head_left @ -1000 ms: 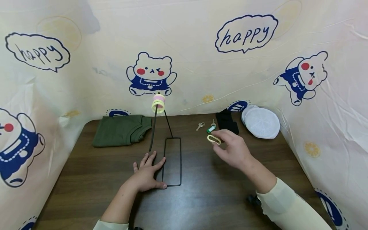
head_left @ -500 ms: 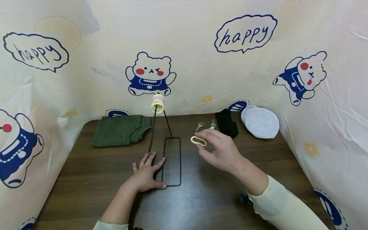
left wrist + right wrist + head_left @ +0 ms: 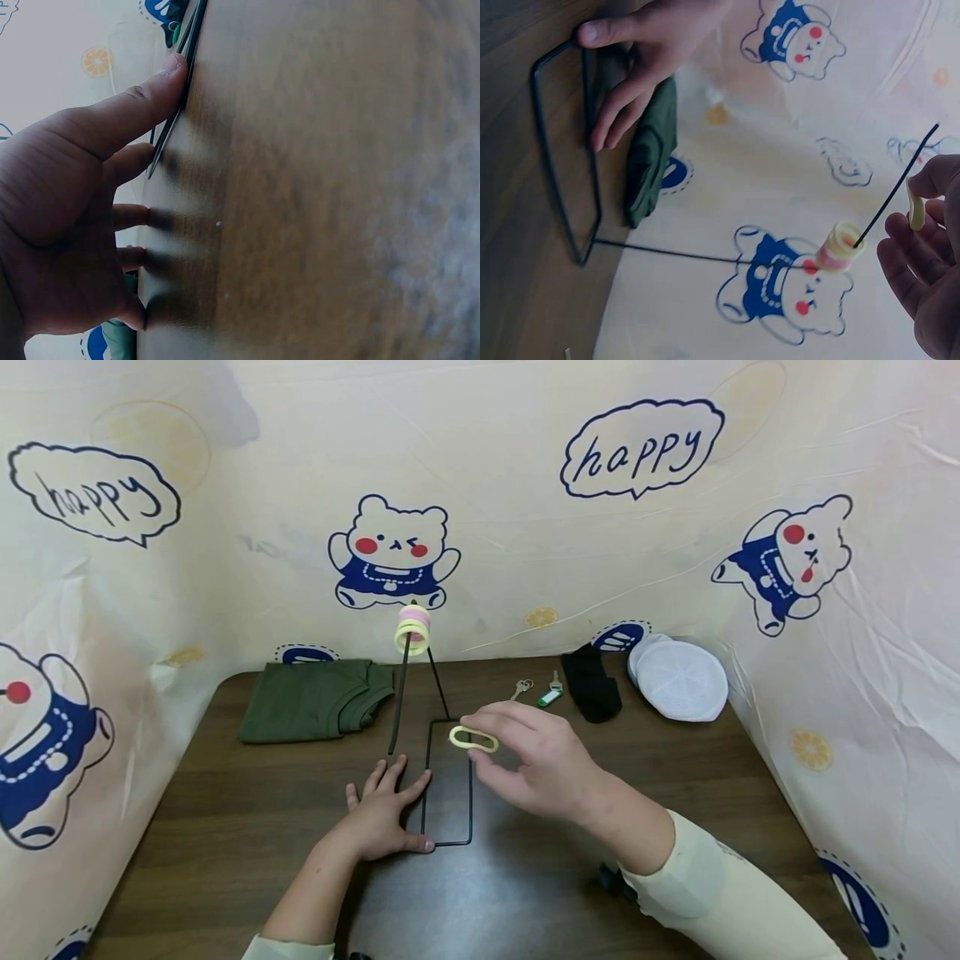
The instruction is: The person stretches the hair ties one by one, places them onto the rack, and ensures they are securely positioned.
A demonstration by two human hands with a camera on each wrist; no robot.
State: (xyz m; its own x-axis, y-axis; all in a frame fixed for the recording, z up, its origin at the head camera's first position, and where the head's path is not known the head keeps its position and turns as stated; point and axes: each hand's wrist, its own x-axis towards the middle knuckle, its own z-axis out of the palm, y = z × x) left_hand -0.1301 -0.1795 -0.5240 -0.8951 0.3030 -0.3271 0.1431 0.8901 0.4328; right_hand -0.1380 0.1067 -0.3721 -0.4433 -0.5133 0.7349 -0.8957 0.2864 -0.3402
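My right hand (image 3: 543, 760) pinches a pale yellow hair tie (image 3: 453, 740) between thumb and fingers, above the base of a black wire stand (image 3: 471, 802). My left hand (image 3: 382, 818) lies with fingers spread at the left of that rectangular base; its thumb and a finger touch the wire. Several yellow and pink hair ties (image 3: 413, 631) are gathered around the stand's arm at the top. In the right wrist view, the pinched hair tie (image 3: 916, 214) is close beside the arm's free end, apparently apart from it.
A folded dark green cloth (image 3: 315, 702) lies at the back left. Toward the back right are a key (image 3: 522, 689), a key with a green tag (image 3: 551, 695), a folded black cloth (image 3: 592, 683) and a white cap (image 3: 682, 681). A printed curtain hangs behind the table.
My right hand has moved left with the hair tie, from near the keys to above the stand's base. The green key tag shows again. My left hand has stayed put.
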